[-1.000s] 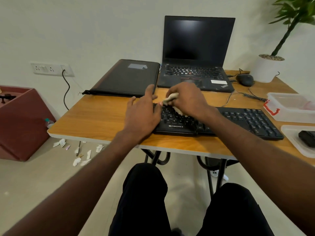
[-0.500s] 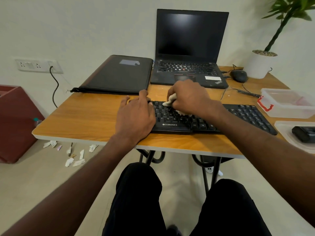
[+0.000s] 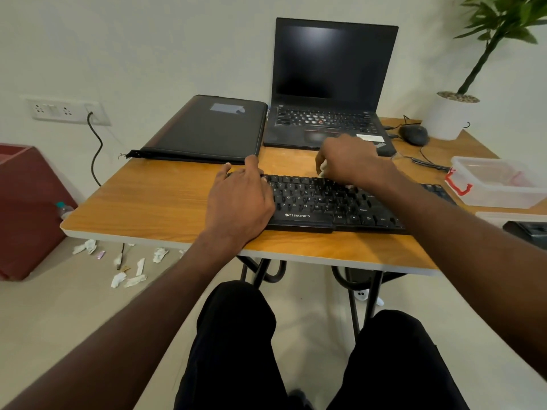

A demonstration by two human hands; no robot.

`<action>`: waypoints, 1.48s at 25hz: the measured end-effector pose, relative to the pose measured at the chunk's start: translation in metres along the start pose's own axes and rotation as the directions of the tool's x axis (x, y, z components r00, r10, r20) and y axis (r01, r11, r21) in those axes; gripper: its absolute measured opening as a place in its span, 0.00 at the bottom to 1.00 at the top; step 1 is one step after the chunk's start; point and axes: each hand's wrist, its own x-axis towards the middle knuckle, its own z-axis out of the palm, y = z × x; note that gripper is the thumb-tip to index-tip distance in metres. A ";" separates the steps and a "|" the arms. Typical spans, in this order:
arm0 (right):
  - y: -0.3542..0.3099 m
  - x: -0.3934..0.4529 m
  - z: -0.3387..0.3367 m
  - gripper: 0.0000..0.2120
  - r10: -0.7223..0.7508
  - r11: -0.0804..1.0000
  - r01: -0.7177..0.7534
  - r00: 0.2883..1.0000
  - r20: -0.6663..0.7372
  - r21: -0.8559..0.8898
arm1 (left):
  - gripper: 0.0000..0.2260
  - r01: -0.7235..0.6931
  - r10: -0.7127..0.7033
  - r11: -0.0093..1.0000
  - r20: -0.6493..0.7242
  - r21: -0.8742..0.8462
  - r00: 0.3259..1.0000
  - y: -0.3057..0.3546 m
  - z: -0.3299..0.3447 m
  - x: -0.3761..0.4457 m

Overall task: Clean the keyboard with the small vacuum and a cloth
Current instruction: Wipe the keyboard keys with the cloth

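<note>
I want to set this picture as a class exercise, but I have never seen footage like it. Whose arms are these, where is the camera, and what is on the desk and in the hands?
The camera sits on a person's head, looking forward and down, so the arms are the wearer's own. On the wooden desk lies a black keyboard. The left hand rests flat on its left end, steadying it. The right hand grips a pale cloth against the upper keys. Behind stand an open laptop, screen dark, and a closed black folder. To the right are a mouse, a clear plastic box and a potted plant.
</note>
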 end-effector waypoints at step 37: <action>0.029 -0.057 0.021 0.15 -0.037 0.987 0.063 0.984 -0.176 0.148 | 0.11 -0.019 0.019 1.000 -0.011 0.021 1.000 0.000 0.000 -0.001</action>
